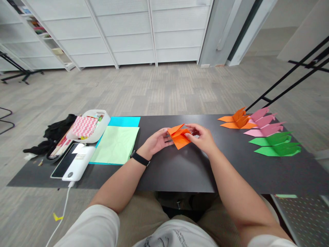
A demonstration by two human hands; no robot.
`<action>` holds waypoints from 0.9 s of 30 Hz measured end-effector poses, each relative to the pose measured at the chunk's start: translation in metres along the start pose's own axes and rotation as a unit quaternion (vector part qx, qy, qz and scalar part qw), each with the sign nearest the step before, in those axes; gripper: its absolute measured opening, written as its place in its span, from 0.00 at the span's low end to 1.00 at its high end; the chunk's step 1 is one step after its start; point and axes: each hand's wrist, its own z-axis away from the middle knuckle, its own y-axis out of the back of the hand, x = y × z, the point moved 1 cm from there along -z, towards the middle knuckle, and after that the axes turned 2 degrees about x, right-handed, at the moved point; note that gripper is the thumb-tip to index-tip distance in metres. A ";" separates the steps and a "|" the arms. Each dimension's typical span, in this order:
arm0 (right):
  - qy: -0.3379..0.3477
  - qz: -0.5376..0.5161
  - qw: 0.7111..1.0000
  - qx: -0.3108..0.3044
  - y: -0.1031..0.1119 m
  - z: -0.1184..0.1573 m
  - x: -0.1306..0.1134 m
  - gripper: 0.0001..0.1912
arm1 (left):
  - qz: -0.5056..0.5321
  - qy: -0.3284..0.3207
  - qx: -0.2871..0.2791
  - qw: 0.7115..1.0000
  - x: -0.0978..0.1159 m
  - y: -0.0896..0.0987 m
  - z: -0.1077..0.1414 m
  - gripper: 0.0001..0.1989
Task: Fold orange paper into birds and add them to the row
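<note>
Orange paper between both hands, mid-frame; right hand pinching, left at the edge

Orange paper [180, 141], partly folded, at the centre of the frame, above the dark table [177, 175]. A flap stands up along its top; one corner points down toward the near edge of the table.

Right hand [203, 137]: right of centre, grasping the paper's right side, thumb on the near face, other fingers curled behind and above. Left hand [157, 141]: left of centre, palm partly turned up, fingertips at the paper's left edge. Cannot tell if it pinches or only steadies. Black wristband [140, 159] on the left wrist.

Right of frame, on the table: folded paper shapes with pointed ends, set close together. Orange shapes [239, 122] farthest left, pink shapes [266, 130] beside them, green shapes [279, 150] nearest the person.

Left of frame: pale green paper [115, 145] lying on blue paper [125, 121]. Farther left, a white basket [103, 126] with a pink-and-white zigzag item [83, 126] in it. Below that, a white device [80, 163] with a white cable [64, 209] overlaps a dark-screened device [67, 163]. Black cloth [61, 128] bunched behind, at the far left.

Background: white cabinets [128, 31] across the top, grey floor [154, 85], black stand [282, 77] upper right.
</note>
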 end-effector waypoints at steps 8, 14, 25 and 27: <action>0.001 0.057 0.998 0.007 -0.004 0.002 -0.007 0.11 | -0.006 0.093 -0.006 0.996 -0.002 0.004 -0.004 0.15; -0.079 -0.043 0.996 -0.018 -0.010 0.003 0.003 0.15 | 0.001 0.107 -0.005 0.994 -0.003 0.007 -0.005 0.15; 0.227 0.177 0.957 0.044 0.000 0.010 -0.038 0.15 | 0.028 0.004 -0.003 1.000 0.001 0.002 -0.003 0.14; 0.231 0.190 0.954 0.029 -0.008 0.012 -0.037 0.16 | 0.022 -0.005 -0.015 1.000 0.001 0.001 -0.002 0.14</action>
